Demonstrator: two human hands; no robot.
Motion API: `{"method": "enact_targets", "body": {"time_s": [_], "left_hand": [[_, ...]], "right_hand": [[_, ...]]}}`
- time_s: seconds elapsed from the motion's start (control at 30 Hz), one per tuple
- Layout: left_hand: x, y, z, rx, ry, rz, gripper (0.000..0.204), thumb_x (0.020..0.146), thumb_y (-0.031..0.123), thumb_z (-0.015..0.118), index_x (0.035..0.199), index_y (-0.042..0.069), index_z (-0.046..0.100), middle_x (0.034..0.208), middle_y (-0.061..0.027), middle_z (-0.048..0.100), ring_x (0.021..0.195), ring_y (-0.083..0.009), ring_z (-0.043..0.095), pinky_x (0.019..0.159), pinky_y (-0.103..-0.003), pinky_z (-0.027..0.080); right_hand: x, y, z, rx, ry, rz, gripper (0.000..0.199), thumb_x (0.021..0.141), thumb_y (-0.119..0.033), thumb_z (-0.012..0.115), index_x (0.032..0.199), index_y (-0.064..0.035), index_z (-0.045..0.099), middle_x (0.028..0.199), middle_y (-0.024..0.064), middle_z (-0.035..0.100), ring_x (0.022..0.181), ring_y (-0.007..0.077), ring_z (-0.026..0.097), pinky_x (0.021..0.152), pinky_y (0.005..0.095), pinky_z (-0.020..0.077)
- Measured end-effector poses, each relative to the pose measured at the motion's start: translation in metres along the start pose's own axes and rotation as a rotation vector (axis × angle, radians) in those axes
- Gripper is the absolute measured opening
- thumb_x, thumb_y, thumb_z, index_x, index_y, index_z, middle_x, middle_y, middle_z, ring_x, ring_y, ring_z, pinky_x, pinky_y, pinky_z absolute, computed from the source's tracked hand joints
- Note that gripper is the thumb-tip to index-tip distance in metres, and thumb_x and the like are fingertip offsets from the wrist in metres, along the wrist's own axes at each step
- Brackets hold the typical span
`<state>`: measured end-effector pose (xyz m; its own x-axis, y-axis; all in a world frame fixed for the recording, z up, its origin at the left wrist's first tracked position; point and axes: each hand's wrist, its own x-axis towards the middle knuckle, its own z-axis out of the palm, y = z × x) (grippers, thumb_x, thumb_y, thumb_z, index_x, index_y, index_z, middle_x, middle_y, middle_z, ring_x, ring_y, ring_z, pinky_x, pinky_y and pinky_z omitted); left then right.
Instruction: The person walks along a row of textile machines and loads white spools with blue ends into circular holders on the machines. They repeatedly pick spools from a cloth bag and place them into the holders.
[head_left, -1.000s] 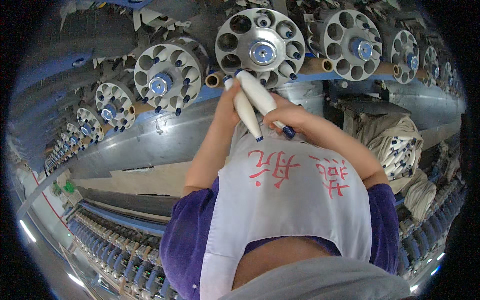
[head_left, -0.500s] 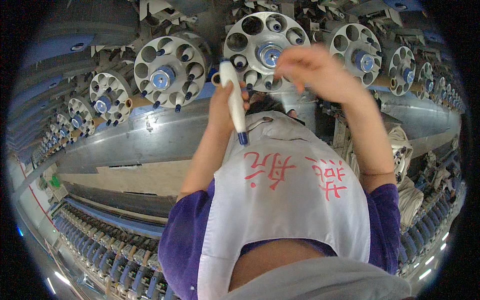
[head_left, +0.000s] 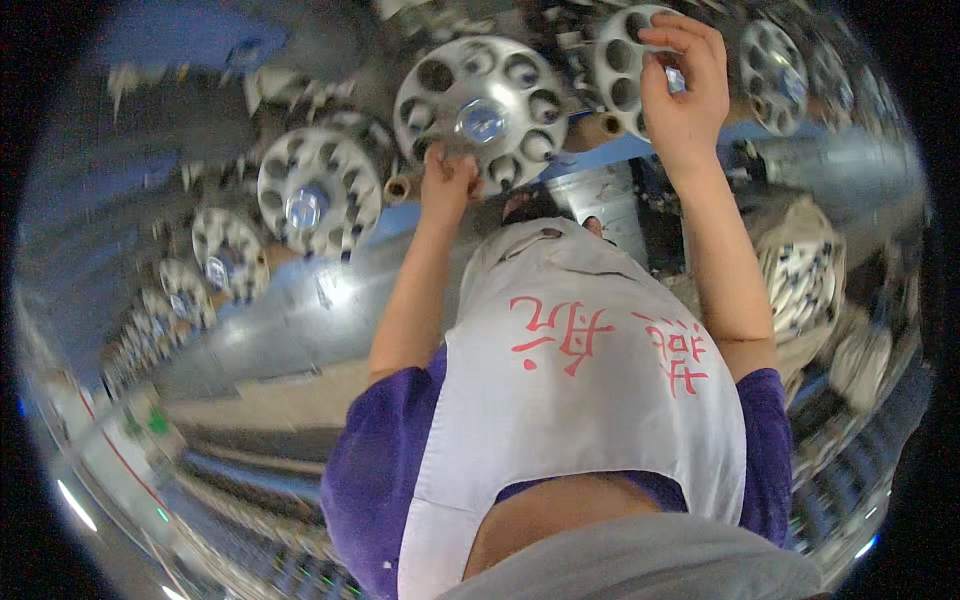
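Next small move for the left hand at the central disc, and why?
Probably ease the left hand back from the central disc's lower-left edge: it covers that part in blur, so what lies behind is hidden. The right hand is apart, held open before the next disc to the right.

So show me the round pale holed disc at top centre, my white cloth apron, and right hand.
Round pale holed disc (head_left: 516,104), head view: face beside hub.
White cloth apron (head_left: 595,425), head view: its front.
Right hand (head_left: 692,115), head view: its middle.
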<state>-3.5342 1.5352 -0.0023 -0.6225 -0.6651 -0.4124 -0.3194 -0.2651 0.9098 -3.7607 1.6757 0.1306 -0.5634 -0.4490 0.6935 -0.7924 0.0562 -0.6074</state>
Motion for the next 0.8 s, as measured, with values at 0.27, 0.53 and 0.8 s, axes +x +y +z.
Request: {"method": "enact_targets", "body": {"time_s": [0.27, 0.53, 0.8], "left_hand": [[0.029, 0.148, 0.013, 1.224, -0.060, 0.006, 0.017, 0.078, 0.016, 0.052, 0.084, 0.003, 0.062, 0.068, -0.0120, 0.061, 0.061, -0.0245, 0.059, 0.056, -0.034, 0.044], [-0.014, 0.180, 0.290, 1.195, -0.124, 0.891, 0.026, 0.084, 0.016, 0.055, 0.107, 0.005, 0.059, 0.102, -0.0146, 0.061, 0.092, -0.0280, 0.059, 0.076, -0.035, 0.046], [-0.113, 0.004, 0.625, 1.146, -1.122, 0.596, 0.028, 0.080, 0.017, 0.060, 0.104, 0.002, 0.059, 0.099, -0.0130, 0.062, 0.092, -0.0231, 0.060, 0.077, -0.032, 0.047]], "right_hand": [[-0.144, 0.032, -0.160, -0.324, -0.050, 0.398, 0.017, 0.066, 0.004, 0.056, 0.079, -0.0062, 0.056, 0.094, 0.0101, 0.053, 0.091, 0.0285, 0.052, 0.075, 0.0357, 0.0454], [-0.337, 0.114, -0.390, -0.683, 0.212, 0.982, 0.015, 0.071, -0.001, 0.057, 0.085, -0.0049, 0.056, 0.091, 0.0101, 0.053, 0.085, 0.0280, 0.054, 0.075, 0.0360, 0.0450], [-0.423, 0.158, -0.436, -0.226, -0.325, 1.292, 0.042, 0.073, -0.026, 0.066, 0.106, -0.0042, 0.054, 0.110, 0.0165, 0.050, 0.101, 0.0323, 0.048, 0.085, 0.0405, 0.0394]]}}
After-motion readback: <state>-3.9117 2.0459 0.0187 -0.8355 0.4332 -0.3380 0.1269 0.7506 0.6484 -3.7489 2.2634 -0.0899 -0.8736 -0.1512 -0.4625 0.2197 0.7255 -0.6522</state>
